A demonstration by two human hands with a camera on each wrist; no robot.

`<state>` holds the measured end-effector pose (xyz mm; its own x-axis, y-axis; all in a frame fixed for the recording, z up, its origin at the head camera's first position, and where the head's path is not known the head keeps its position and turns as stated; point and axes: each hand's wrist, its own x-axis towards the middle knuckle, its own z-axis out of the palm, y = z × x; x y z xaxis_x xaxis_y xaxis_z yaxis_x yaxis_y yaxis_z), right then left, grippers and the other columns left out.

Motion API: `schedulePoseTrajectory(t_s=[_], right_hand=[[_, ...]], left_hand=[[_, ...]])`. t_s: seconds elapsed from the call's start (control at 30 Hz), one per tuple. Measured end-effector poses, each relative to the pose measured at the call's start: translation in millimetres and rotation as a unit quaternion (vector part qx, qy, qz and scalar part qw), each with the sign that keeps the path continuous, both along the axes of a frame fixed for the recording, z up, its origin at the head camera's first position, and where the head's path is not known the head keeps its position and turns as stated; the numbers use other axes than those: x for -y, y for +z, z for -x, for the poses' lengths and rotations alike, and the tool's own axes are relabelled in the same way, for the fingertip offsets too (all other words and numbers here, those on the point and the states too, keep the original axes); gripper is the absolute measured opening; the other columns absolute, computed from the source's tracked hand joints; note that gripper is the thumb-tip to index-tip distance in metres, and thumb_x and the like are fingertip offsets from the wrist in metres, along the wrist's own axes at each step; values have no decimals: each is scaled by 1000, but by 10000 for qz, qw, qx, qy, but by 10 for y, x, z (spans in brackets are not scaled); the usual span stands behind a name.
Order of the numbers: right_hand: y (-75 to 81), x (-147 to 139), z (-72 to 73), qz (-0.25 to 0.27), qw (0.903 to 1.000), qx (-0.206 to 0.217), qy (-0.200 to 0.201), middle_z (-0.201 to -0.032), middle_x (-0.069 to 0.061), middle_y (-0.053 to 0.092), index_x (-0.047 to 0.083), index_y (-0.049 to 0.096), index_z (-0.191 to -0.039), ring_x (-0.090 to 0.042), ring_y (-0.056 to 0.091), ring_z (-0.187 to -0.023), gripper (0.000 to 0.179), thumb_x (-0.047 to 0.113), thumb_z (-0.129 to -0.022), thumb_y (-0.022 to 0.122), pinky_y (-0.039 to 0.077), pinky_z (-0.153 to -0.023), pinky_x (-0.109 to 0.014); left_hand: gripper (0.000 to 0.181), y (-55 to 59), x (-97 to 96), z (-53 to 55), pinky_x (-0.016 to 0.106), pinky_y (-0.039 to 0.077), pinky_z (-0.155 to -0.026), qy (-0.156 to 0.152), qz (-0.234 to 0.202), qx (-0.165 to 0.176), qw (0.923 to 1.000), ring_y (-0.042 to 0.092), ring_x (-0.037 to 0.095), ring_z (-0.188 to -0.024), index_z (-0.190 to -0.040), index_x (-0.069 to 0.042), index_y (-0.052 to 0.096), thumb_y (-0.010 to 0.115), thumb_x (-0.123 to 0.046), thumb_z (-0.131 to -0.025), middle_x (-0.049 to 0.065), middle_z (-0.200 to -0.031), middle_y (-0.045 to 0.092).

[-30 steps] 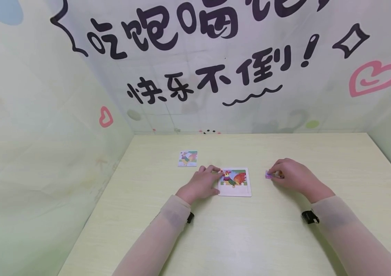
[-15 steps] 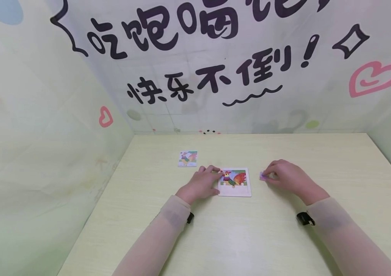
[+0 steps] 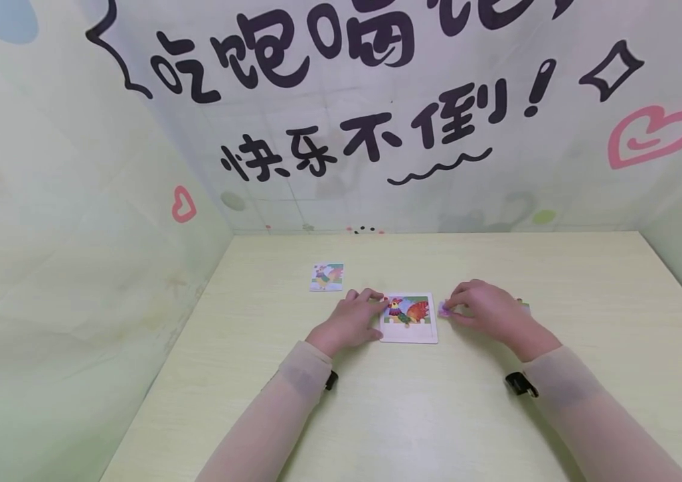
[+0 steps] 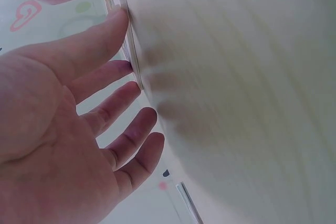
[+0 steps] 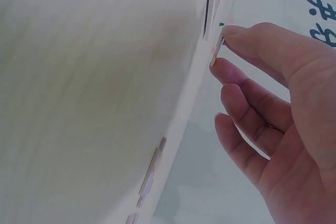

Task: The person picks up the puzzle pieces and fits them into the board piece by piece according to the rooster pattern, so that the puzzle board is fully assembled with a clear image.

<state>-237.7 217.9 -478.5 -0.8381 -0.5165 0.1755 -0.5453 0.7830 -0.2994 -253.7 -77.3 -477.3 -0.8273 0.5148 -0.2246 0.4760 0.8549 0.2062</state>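
A white-framed jigsaw puzzle tray [image 3: 409, 335] lies on the table, its upper part filled with a rooster picture and its lower part bare white. My left hand [image 3: 349, 320] rests at the tray's left edge, fingers extended; in the left wrist view the thumb and fingertips [image 4: 119, 19] touch its rim. Just right of the tray, my right hand [image 3: 491, 313] pinches a small purple jigsaw piece [image 3: 444, 311]. Seen from the right wrist, that thin piece [image 5: 217, 50] sits edge-on between thumb and index finger, above the table.
A square rooster picture card [image 3: 326, 276] lies behind the left hand. Other jigsaw pieces [image 3: 525, 307] are partly hidden behind the right hand; the right wrist view shows loose pieces [image 5: 151, 167] flat on the table [image 3: 401, 415]. A printed cloth wall [image 3: 347, 194] stands at the back.
My right hand has moved left with the purple jigsaw piece, close to the tray, uncovering pieces to its right. My left hand and the tray have stayed put.
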Motion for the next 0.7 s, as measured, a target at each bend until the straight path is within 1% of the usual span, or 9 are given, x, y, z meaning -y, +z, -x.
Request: schedulePoseTrajectory(t_s=[0.13, 0.23, 0.47, 0.7], right_hand=[[-19, 80, 3, -41, 9999, -82, 48, -102, -4, 74, 13, 83, -100, -25, 67, -96, 16, 13, -85, 84, 59, -84, -46], [-22, 147, 0, 5, 9998, -134, 155, -101, -3, 74, 13, 83, -99, -26, 67, -95, 15, 13, -84, 84, 59, -84, -46], [-2, 302, -14, -27, 9996, -72, 278, -100, -1, 74, 15, 83, -98, -24, 67, -97, 14, 16, -84, 85, 59, -89, -45], [-2, 460, -26, -33, 9987, -211, 464, -98, 1, 73, 15, 84, -97, -20, 66, -92, 14, 16, -83, 86, 59, -85, -41]], left_hand=[[73, -7, 11, 1, 40, 43, -106, 23, 15, -17, 10000, 41, 25, -133, -158, -22, 44, 76, -35, -93, -3, -163, 40], [74, -8, 16, -1, 40, 43, -105, 41, 23, -35, 10000, 41, 25, -132, -158, -23, 45, 77, -35, -93, -3, -163, 40], [73, -11, 2, -3, 41, 43, -107, 26, 39, -17, 10000, 41, 26, -135, -158, -22, 45, 77, -36, -93, -2, -163, 40], [74, -3, -9, 1, 41, 43, -107, 7, 104, -36, 9999, 41, 27, -137, -158, -22, 44, 76, -37, -93, -2, -164, 39]])
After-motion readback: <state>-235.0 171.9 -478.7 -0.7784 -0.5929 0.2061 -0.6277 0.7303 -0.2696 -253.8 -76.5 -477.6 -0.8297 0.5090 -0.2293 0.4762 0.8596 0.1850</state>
